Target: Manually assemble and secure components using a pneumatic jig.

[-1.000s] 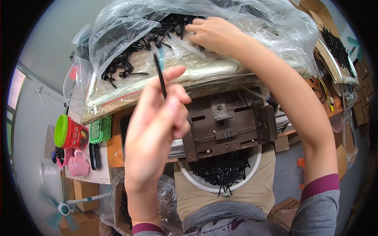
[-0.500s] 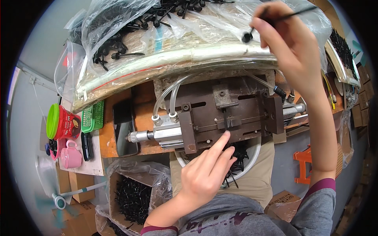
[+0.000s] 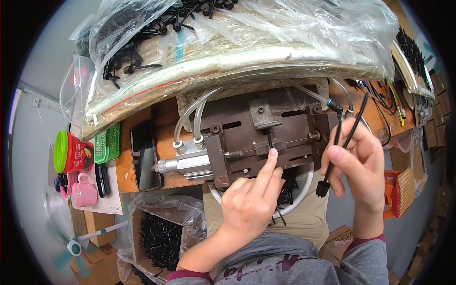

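Note:
My left hand [image 3: 249,202] lies over the front of a brown metal fixture [image 3: 244,107], its index finger stretched out. That fingertip touches the near end of a thin black plastic piece [image 3: 270,137] standing in the fixture's small central block [image 3: 262,148]. My right hand [image 3: 356,164] is raised at the fixture's right, fingers closed on black plastic stems. One black stem [image 3: 324,185] points down and ends in a ridged head; another thin stem [image 3: 360,115] sticks up past the fingers. An air cylinder [image 3: 195,164] with clear hoses is mounted on the fixture's left.
Plastic sheeting [image 3: 294,28] covers a raised shelf behind, with black headed pieces [image 3: 135,59] on it. A phone [image 3: 145,156], green basket [image 3: 108,142] and pink cup [image 3: 84,191] are at left. Below stands a lined box of black pieces [image 3: 160,237]; an orange stool [image 3: 392,194] is at right.
My right hand has come down and nearer from above the shelf, still holding the black stems. My left fingertip stays at the central block. Thicker rod ends now show inside the fixture's side blocks.

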`<move>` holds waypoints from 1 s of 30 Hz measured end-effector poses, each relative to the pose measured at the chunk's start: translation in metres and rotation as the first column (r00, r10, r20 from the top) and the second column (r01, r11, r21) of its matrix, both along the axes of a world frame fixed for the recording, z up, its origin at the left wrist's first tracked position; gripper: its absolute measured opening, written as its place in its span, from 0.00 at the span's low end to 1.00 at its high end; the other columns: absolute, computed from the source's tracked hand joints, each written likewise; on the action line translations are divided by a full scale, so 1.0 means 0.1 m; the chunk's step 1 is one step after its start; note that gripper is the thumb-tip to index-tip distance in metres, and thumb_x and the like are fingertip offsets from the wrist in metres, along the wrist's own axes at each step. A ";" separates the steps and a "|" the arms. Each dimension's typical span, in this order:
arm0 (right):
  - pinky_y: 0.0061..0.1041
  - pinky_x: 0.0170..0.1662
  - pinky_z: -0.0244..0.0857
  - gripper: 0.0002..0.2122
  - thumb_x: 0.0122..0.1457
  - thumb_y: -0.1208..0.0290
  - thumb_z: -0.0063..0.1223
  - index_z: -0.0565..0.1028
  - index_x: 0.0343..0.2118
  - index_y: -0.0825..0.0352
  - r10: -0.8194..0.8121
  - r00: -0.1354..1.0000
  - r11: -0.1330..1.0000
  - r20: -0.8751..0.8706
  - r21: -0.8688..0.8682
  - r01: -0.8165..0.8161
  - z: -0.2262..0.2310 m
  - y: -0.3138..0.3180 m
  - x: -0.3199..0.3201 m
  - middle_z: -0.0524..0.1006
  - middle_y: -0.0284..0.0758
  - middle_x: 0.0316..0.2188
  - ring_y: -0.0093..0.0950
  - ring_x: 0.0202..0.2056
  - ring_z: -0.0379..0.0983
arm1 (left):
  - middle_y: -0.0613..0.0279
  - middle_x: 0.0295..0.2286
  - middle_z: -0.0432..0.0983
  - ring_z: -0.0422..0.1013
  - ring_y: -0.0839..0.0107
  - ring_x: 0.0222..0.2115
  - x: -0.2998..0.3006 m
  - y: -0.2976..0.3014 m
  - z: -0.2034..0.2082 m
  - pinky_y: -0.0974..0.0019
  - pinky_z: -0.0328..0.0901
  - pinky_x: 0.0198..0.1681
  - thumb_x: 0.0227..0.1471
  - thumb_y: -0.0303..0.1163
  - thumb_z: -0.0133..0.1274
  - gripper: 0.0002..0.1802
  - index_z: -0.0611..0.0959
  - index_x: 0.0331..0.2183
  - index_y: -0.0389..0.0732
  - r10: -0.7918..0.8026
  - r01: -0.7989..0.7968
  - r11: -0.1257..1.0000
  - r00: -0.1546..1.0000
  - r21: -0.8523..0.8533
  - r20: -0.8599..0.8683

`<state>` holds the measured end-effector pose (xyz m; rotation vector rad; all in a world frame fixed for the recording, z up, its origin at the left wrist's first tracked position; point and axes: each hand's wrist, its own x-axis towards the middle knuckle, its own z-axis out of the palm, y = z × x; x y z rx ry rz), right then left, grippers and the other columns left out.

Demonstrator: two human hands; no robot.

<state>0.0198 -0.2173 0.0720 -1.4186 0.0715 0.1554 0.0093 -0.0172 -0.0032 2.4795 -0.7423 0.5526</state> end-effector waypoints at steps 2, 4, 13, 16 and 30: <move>0.15 0.14 0.58 0.06 0.62 0.80 0.54 0.67 0.35 0.72 -0.026 0.999 1.000 -0.036 -0.007 0.026 -0.07 0.03 -0.07 0.77 0.39 0.23 0.19 0.14 0.70 | 0.57 0.44 0.82 0.75 0.72 0.21 0.01 0.02 0.05 0.72 0.66 0.23 0.36 0.30 0.70 0.17 0.86 0.33 0.39 -0.030 0.029 0.999 0.999 -0.017 -0.035; 0.16 0.15 0.61 0.06 0.62 0.79 0.54 0.67 0.35 0.71 -0.031 0.998 0.999 -0.052 0.029 0.033 -0.17 0.07 -0.12 0.77 0.38 0.24 0.20 0.15 0.71 | 0.55 0.44 0.82 0.77 0.71 0.24 -0.01 0.04 0.15 0.72 0.68 0.25 0.36 0.28 0.70 0.18 0.87 0.35 0.39 -0.148 0.138 0.973 0.988 -0.184 -0.042; 0.13 0.16 0.57 0.09 0.63 0.78 0.55 0.69 0.44 0.71 -0.052 0.998 0.999 -0.034 -0.008 0.052 -0.29 0.17 -0.15 0.77 0.35 0.22 0.15 0.15 0.69 | 0.54 0.39 0.81 0.77 0.65 0.27 -0.13 0.11 0.18 0.67 0.73 0.30 0.38 0.20 0.67 0.18 0.86 0.37 0.35 -0.171 0.146 0.958 0.982 -0.248 -0.082; 0.12 0.15 0.51 0.09 0.63 0.78 0.55 0.69 0.44 0.71 -0.072 0.997 0.997 -0.012 -0.028 0.072 -0.29 0.14 -0.22 0.77 0.34 0.22 0.12 0.14 0.65 | 0.54 0.43 0.80 0.77 0.67 0.27 -0.05 0.06 0.05 0.68 0.72 0.31 0.38 0.23 0.66 0.16 0.85 0.35 0.36 -0.071 0.066 0.992 0.996 -0.109 -0.044; 0.17 0.38 0.64 0.11 0.66 0.74 0.47 0.80 0.38 0.75 -0.048 0.906 0.877 0.421 -0.415 0.240 -0.37 0.15 -0.37 0.73 0.37 0.36 0.21 0.38 0.71 | 0.53 0.41 0.82 0.78 0.67 0.25 0.02 0.03 0.17 0.71 0.70 0.26 0.40 0.26 0.69 0.17 0.84 0.36 0.36 -0.153 0.152 0.981 0.988 -0.119 0.004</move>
